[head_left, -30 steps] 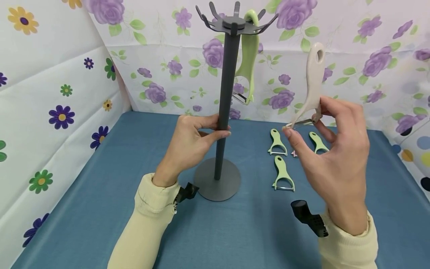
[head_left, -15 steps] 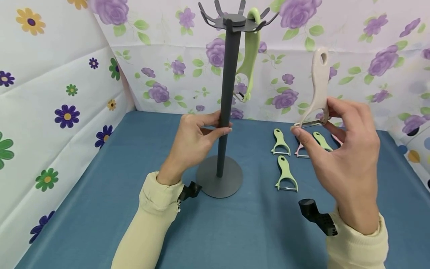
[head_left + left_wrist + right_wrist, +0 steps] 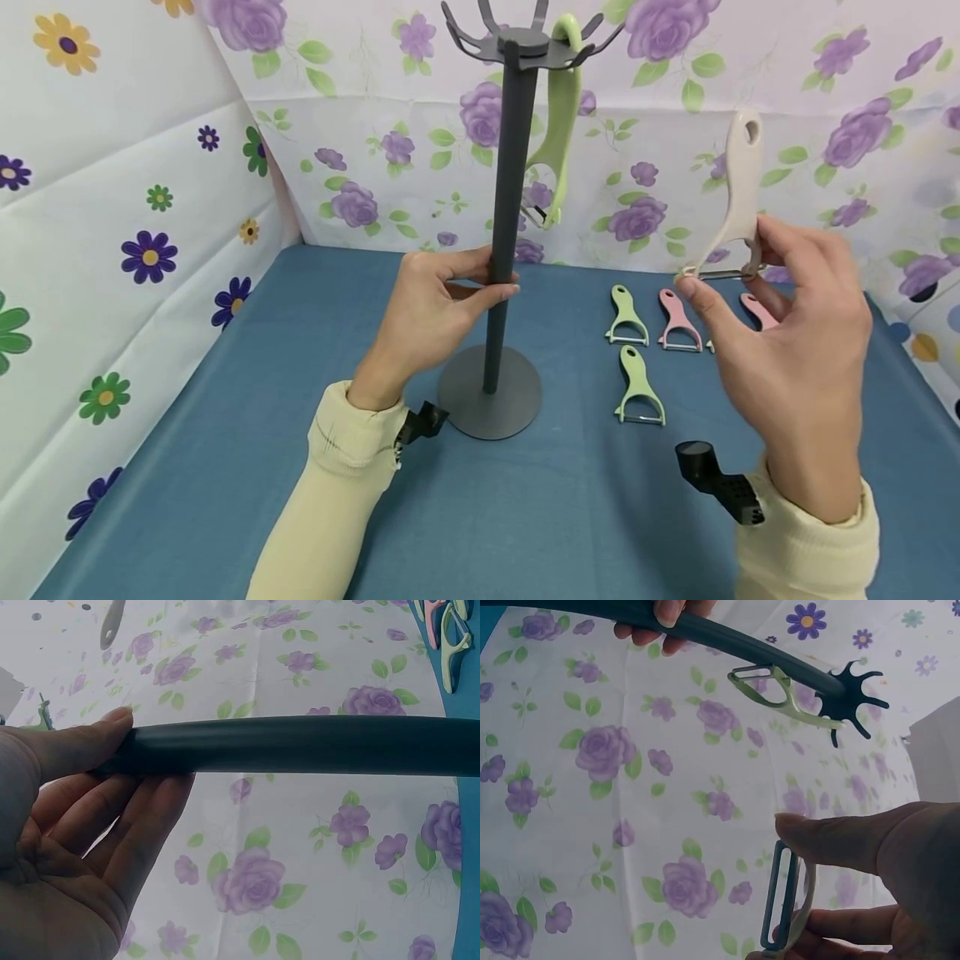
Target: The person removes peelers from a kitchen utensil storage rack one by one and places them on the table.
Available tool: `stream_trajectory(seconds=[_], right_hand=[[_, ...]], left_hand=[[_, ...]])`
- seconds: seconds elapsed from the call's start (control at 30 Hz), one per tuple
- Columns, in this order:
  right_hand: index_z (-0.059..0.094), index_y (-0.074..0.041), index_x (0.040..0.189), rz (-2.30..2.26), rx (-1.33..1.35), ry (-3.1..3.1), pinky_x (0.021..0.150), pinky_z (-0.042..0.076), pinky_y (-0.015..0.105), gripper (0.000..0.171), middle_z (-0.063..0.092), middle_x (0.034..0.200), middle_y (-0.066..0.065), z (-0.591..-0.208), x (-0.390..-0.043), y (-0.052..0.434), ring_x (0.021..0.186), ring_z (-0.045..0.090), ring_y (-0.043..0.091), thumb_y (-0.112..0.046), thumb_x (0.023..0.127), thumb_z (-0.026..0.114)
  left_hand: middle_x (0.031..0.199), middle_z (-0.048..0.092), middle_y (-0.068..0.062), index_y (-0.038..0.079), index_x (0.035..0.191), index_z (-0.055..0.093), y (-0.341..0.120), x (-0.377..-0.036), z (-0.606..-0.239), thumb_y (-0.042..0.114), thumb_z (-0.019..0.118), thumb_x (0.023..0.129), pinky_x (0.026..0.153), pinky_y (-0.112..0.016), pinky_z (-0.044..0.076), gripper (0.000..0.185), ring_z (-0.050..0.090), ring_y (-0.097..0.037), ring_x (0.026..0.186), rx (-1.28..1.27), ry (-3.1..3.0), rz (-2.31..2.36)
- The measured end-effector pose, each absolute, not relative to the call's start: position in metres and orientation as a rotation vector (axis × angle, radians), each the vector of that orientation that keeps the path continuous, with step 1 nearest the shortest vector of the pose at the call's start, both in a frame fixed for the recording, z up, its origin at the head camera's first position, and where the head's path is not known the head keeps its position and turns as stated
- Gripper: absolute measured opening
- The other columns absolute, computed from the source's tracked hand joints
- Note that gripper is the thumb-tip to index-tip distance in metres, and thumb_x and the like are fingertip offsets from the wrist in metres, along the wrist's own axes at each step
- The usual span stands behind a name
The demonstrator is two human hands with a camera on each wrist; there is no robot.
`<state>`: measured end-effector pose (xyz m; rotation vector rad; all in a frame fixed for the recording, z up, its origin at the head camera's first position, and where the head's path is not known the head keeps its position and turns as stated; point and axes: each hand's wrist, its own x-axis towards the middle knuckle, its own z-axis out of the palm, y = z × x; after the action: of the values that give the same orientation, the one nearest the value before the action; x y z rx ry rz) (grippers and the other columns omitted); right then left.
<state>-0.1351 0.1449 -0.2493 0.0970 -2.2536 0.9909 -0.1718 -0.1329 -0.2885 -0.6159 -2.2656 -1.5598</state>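
Note:
My left hand [image 3: 431, 312] grips the dark grey pole of an upright hook stand [image 3: 512, 167], thumb in front and fingers behind. In the left wrist view the pole [image 3: 315, 746] runs sideways out of that hand. A green peeler [image 3: 558, 125] hangs by its handle hole from one of the stand's top hooks. Held up to the right of the stand is a beige peeler [image 3: 742, 179], handle pointing up. My right hand [image 3: 798, 358] pinches it by the two sides of its blade end. The peeler's metal blade [image 3: 780, 896] shows between thumb and fingers in the right wrist view.
On the blue tablecloth [image 3: 225, 467] lie several more peelers: two green peelers, one further back [image 3: 626, 317] and one nearer [image 3: 639, 387], a pink peeler [image 3: 678, 323], and others partly hidden behind the right hand. Flowered sheets [image 3: 405, 167] wall the table's back and sides.
My right hand has moved right with the beige peeler, away from the stand, uncovering a pink peeler on the table. The left hand keeps its grip on the pole.

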Motion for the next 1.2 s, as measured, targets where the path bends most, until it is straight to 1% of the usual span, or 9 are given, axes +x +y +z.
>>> stream_trajectory(seconds=[0.13, 0.23, 0.33, 0.43, 0.67, 0.8, 0.93, 1.03, 1.2], right_hand=[[0.064, -0.028, 0.139, 0.992, 0.046, -2.277, 0.102, 0.053, 0.017, 0.059, 0.042, 0.111, -0.029, -0.249, -0.136, 0.148, 0.107, 0.046, -0.003, -0.024, 0.084, 0.087], [0.063, -0.029, 0.14, 0.977, -0.017, -2.307, 0.103, 0.055, 0.025, 0.059, 0.039, 0.108, -0.029, -0.249, -0.137, 0.15, 0.106, 0.045, -0.004, -0.028, 0.085, 0.085], [0.062, -0.027, 0.142, 0.983, -0.079, -2.333, 0.106, 0.054, 0.035, 0.06, 0.038, 0.108, -0.028, -0.249, -0.139, 0.151, 0.106, 0.043, -0.006, -0.028, 0.086, 0.084], [0.061, -0.023, 0.143, 0.984, -0.112, -2.359, 0.107, 0.053, 0.04, 0.06, 0.039, 0.109, -0.026, -0.249, -0.14, 0.152, 0.105, 0.041, -0.008, -0.026, 0.087, 0.083], [0.061, -0.021, 0.143, 0.957, -0.177, -2.443, 0.106, 0.054, 0.039, 0.061, 0.041, 0.109, -0.02, -0.248, -0.142, 0.157, 0.102, 0.036, -0.008, -0.031, 0.088, 0.082], [0.061, -0.019, 0.143, 0.925, -0.184, -2.497, 0.103, 0.055, 0.037, 0.061, 0.049, 0.119, -0.005, -0.25, -0.145, 0.162, 0.103, 0.035, -0.006, -0.034, 0.088, 0.081], [0.059, -0.017, 0.144, 0.898, -0.184, -2.534, 0.103, 0.055, 0.033, 0.062, 0.05, 0.132, 0.009, -0.252, -0.147, 0.165, 0.109, 0.037, 0.0, -0.036, 0.089, 0.079], [0.058, -0.016, 0.145, 0.886, -0.18, -2.548, 0.103, 0.054, 0.036, 0.064, 0.051, 0.136, 0.011, -0.252, -0.148, 0.167, 0.114, 0.041, 0.007, -0.037, 0.089, 0.079], [0.057, -0.013, 0.146, 0.85, -0.161, -2.568, 0.101, 0.053, 0.035, 0.066, 0.053, 0.135, 0.013, -0.253, -0.15, 0.17, 0.112, 0.044, 0.01, -0.04, 0.089, 0.078]], left_hand=[[0.102, 0.08, -0.007, 0.011, 0.127, 0.073, -0.133, -0.172, -0.289, 0.011, 0.078, 0.092, 0.08, -0.026, 0.064, 0.036, 0.075, -0.009, 0.093, -0.616, -2.272, -1.552], [0.102, 0.08, -0.006, 0.011, 0.127, 0.073, -0.134, -0.172, -0.289, 0.011, 0.078, 0.092, 0.079, -0.025, 0.064, 0.036, 0.075, -0.009, 0.093, -0.615, -2.276, -1.546], [0.103, 0.08, -0.006, 0.012, 0.127, 0.073, -0.134, -0.172, -0.289, 0.011, 0.078, 0.092, 0.08, -0.026, 0.064, 0.036, 0.075, -0.01, 0.094, -0.609, -2.281, -1.55], [0.104, 0.08, -0.006, 0.012, 0.127, 0.073, -0.134, -0.172, -0.289, 0.012, 0.078, 0.092, 0.081, -0.029, 0.064, 0.036, 0.075, -0.01, 0.094, -0.606, -2.284, -1.559], [0.103, 0.08, -0.005, 0.012, 0.126, 0.074, -0.134, -0.172, -0.289, 0.012, 0.078, 0.092, 0.082, -0.035, 0.065, 0.035, 0.075, -0.009, 0.094, -0.603, -2.281, -1.559], [0.103, 0.08, -0.005, 0.012, 0.126, 0.074, -0.134, -0.172, -0.289, 0.012, 0.078, 0.092, 0.081, -0.032, 0.064, 0.035, 0.075, -0.009, 0.094, -0.598, -2.287, -1.555], [0.103, 0.08, -0.005, 0.013, 0.126, 0.074, -0.134, -0.171, -0.289, 0.012, 0.078, 0.092, 0.08, -0.03, 0.064, 0.035, 0.075, -0.01, 0.094, -0.596, -2.291, -1.555], [0.103, 0.08, -0.004, 0.013, 0.126, 0.074, -0.133, -0.172, -0.289, 0.012, 0.078, 0.092, 0.08, -0.028, 0.064, 0.034, 0.074, -0.008, 0.093, -0.597, -2.287, -1.551], [0.103, 0.08, -0.004, 0.013, 0.126, 0.074, -0.133, -0.172, -0.289, 0.012, 0.078, 0.092, 0.08, -0.026, 0.064, 0.034, 0.074, -0.008, 0.093, -0.6, -2.28, -1.551]])
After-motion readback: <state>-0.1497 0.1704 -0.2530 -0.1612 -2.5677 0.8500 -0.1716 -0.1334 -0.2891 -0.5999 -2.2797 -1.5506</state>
